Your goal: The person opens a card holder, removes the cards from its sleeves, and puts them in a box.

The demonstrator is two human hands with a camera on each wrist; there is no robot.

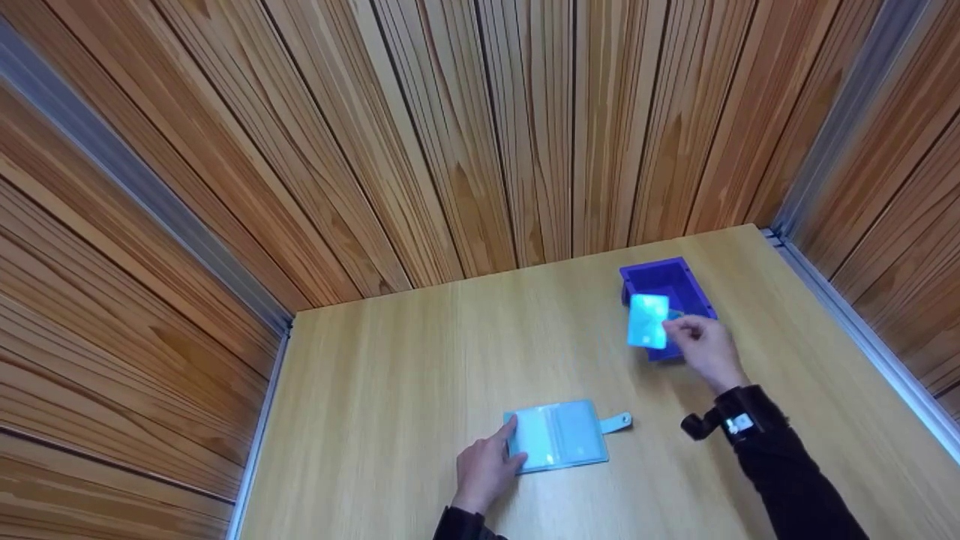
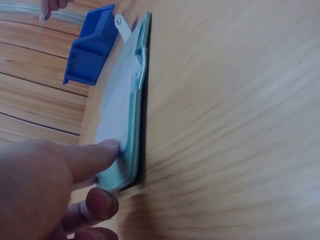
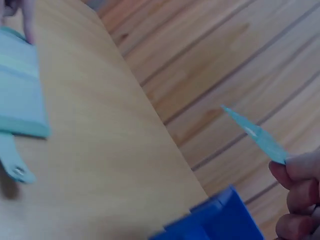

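Note:
A light-blue card holder [image 1: 577, 435] lies opened flat on the table, its snap strap [image 1: 616, 423] pointing right. My left hand [image 1: 484, 466] rests at its left end, with the thumb and a finger spread over that edge. In the left wrist view, the thumb [image 2: 97, 156] presses on the holder's inner face. My right hand [image 1: 705, 346] pinches a light-blue card [image 1: 646, 321] by its edge, between thumb and fingers. That card is held up over the front of a blue-purple bin [image 1: 701, 298]; in the right wrist view it appears nearly edge-on.
The wooden table [image 1: 375, 420] is bounded by a plank wall [image 1: 480, 150] at the back and more planks on both sides. Metal rails [image 1: 862, 337] run along the side edges. The bin stands near the back right corner.

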